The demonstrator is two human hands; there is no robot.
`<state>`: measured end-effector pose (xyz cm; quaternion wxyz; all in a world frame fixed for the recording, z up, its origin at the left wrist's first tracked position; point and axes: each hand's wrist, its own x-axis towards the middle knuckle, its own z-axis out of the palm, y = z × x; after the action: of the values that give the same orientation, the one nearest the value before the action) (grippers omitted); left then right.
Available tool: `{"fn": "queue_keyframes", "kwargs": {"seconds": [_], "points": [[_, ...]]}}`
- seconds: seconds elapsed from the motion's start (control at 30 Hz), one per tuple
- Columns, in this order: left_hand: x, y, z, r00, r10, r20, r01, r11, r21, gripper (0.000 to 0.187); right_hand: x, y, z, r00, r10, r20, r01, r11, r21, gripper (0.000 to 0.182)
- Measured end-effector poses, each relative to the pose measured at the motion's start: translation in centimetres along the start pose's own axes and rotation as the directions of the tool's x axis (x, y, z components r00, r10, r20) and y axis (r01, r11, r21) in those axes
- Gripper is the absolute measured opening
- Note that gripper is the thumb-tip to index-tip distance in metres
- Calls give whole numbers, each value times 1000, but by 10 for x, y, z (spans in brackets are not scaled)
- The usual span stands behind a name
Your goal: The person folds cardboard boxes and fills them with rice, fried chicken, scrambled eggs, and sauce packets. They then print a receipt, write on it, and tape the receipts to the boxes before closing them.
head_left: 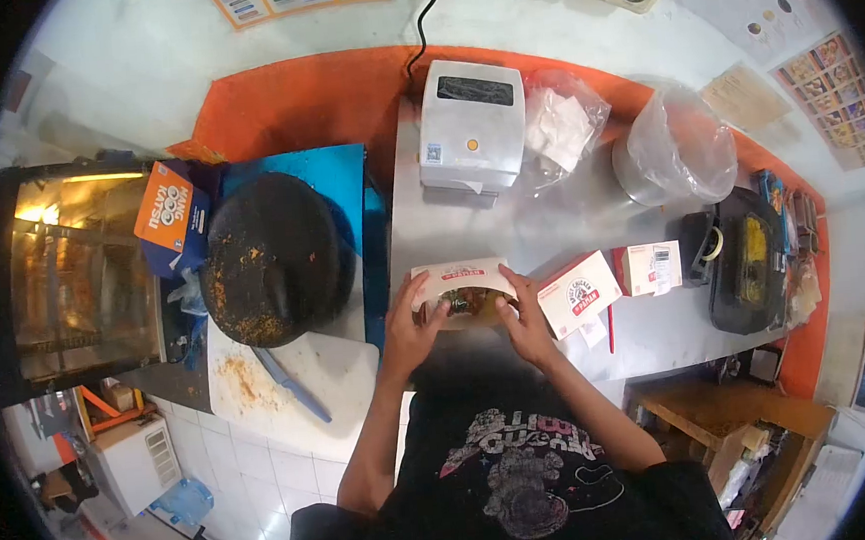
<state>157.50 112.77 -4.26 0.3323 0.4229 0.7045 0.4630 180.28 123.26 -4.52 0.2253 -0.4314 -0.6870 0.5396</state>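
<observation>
Both of my hands hold a white and red paper food box [458, 273] over the steel counter, close to its front edge. Its lid is partly raised, and food [470, 302] shows inside, with a dark green packet-like piece at the left. My left hand [412, 324] grips the left side, thumb toward the opening. On the opposite side, my right hand [524, 319] has its thumb at the front and its fingers around the edge. Just right of that hand lies a second food box [580, 293], closed and tilted on the counter.
A label printer [471, 127] stands behind my hands. Further right are another box [648, 268], a red pen [611, 328], a bag-lined bin [675, 153] and a black tray [743, 263]. A knife [292, 385] lies on the white cutting board [335, 377], beside a round dark block [271, 251].
</observation>
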Motion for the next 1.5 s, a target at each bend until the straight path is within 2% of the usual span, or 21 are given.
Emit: {"fn": "queue_keyframes", "kwargs": {"seconds": [0.1,0.17,0.2,0.27,0.3,0.37,0.4,0.47,0.57,0.7,0.77,0.8,0.87,0.97,1.07,1.2,1.27,1.37,1.4,1.47,1.5], "points": [[-2,-15,5,999,33,12,-34,999,42,74,1,21,2,997,-73,-8,73,997,-20,63],[-13,-17,10,996,-47,80,63,978,-200,82,-7,30,-1,994,-27,106,16,994,104,73],[-18,-17,10,996,-43,83,59,978,-198,82,-11,41,-3,994,-29,101,18,994,106,73],[-29,-20,2,979,138,149,-157,980,125,88,-17,58,-9,965,-173,196,226,931,-287,80],[-35,-23,0,978,144,151,-164,978,127,88,-23,56,-11,965,-178,191,228,931,-286,80],[-45,-35,-2,949,96,300,-155,972,178,90,-34,52,-15,947,-124,298,224,917,-330,89],[-48,-46,-4,948,97,304,-158,971,181,90,-37,51,-19,948,-124,294,222,919,-327,89],[-52,-56,-7,918,85,387,-164,971,175,86,-39,49,-28,924,-156,350,240,948,-210,85],[-52,-51,-6,911,130,392,-237,942,238,73,-34,45,-34,901,-173,398,289,924,-252,78],[-49,-59,2,927,190,322,-297,897,326,59,-35,49,-23,940,-190,283,256,941,-221,68],[-50,-61,3,948,160,274,-257,894,368,51,-33,51,-18,976,-171,133,194,964,-180,60],[-51,-61,3,948,157,276,-256,892,373,51,-32,51,-18,976,-171,133,193,966,-174,60],[-48,-58,1,925,295,241,-375,817,438,49,-30,53,-21,986,-104,129,131,964,-232,58],[-44,-54,-4,900,332,283,-433,752,498,49,-27,66,-25,972,-191,135,223,930,-292,62],[-38,-66,-2,857,383,345,-515,659,548,50,-28,68,-24,973,-194,121,220,941,-257,60],[-39,-71,0,842,416,343,-539,631,557,48,-32,74,-25,981,-150,126,178,949,-258,58],[-40,-74,5,856,398,329,-515,614,597,49,-30,80,-25,948,-264,178,311,892,-328,67],[-41,-72,11,884,385,266,-465,662,587,49,-42,67,-23,936,-306,173,351,788,-505,76],[-36,-69,10,879,391,272,-474,658,585,49,-42,68,-24,937,-308,163,348,788,-508,76],[-24,-58,4,792,512,332,-595,526,608,45,-40,73,-22,919,-344,194,392,733,-556,78],[-13,-39,1,790,513,336,-598,524,607,45,-39,81,-18,920,-343,190,389,734,-556,78]]}}
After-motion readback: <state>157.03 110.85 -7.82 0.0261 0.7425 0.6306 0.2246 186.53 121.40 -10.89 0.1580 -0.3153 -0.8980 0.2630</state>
